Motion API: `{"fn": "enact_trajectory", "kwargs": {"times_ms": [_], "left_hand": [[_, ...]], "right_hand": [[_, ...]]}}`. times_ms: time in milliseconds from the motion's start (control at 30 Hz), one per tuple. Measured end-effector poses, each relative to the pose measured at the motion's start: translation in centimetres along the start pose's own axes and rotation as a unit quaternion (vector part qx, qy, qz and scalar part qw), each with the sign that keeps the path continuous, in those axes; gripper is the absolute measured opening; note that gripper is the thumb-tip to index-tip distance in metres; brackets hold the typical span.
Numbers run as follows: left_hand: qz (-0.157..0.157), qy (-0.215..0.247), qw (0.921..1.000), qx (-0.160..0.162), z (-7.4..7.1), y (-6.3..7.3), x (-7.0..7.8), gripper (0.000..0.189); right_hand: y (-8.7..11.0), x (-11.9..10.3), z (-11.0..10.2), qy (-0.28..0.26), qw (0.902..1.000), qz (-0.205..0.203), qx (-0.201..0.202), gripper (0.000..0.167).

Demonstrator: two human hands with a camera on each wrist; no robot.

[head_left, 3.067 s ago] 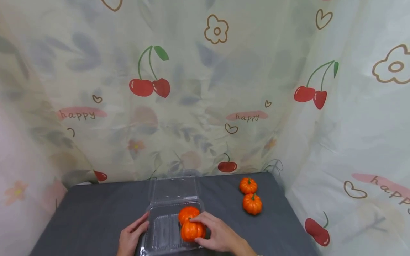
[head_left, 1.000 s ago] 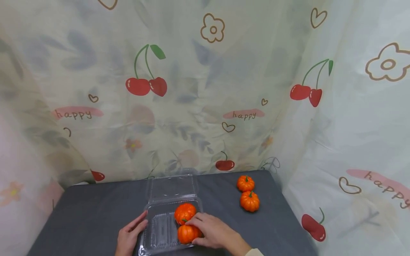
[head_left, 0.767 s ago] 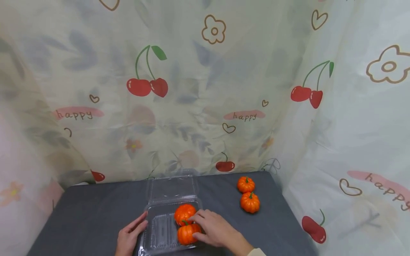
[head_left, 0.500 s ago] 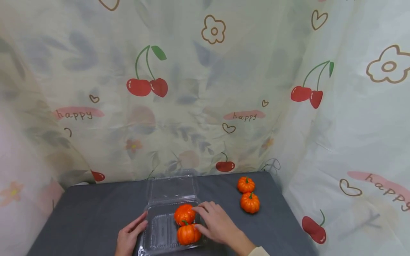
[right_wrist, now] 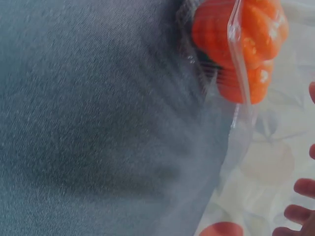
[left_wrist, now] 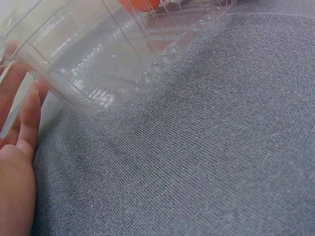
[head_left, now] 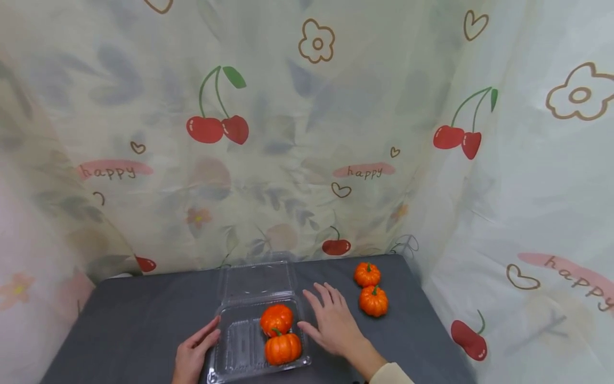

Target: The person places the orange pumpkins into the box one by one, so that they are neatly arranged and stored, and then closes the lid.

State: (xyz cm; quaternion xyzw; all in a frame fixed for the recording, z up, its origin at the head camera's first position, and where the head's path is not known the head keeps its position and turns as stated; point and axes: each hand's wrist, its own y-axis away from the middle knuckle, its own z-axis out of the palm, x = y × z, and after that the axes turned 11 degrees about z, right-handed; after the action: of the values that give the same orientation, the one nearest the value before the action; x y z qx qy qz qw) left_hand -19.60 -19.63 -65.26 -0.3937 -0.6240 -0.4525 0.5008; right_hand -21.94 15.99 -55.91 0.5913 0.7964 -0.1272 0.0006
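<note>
Left hand point(head_left: 193, 352) flat against clear tray point(head_left: 240, 349) rim, right hand point(head_left: 331, 320) spread, seemingly hovering between tray and loose pumpkins point(head_left: 373, 300)

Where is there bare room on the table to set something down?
Left of the clear box and left hand the grey table is bare. Right is crowded: right hand and two loose pumpkins.

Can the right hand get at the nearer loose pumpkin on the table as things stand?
Probably yes. The right hand is open and holds nothing, beside the box, and only bare table lies between its fingers and the nearer pumpkin.
</note>
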Motion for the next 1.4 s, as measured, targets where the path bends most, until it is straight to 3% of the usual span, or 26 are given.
{"fn": "enact_trajectory", "kwargs": {"times_ms": [267, 500, 767, 1167, 1400], "left_hand": [[0.005, -0.003, 1.0000, -0.003, 0.2, 0.2, 0.0, 0.060], [0.015, -0.004, 0.9999, -0.001, 0.3, 0.1, 0.0, 0.057], [0.001, 0.003, 1.0000, -0.007, 0.2, 0.2, -0.1, 0.057], [0.011, 0.005, 0.9999, -0.004, 0.3, 0.1, -0.3, 0.056], [0.011, 0.005, 0.9999, -0.001, 0.1, 0.1, -0.1, 0.054]], "right_hand": [[-0.4, 1.6, 0.5, -0.009, 0.9996, 0.025, -0.013, 0.072], [-0.7, 2.9, 0.4, 0.019, 0.9984, 0.053, -0.007, 0.079], [-0.7, 4.4, 0.2, 0.022, 0.9956, 0.091, -0.009, 0.087], [-0.7, 7.8, -0.1, 0.030, 0.9893, 0.142, -0.015, 0.090], [-0.8, 9.4, -0.5, 0.024, 0.9884, 0.149, 0.019, 0.088]]}}
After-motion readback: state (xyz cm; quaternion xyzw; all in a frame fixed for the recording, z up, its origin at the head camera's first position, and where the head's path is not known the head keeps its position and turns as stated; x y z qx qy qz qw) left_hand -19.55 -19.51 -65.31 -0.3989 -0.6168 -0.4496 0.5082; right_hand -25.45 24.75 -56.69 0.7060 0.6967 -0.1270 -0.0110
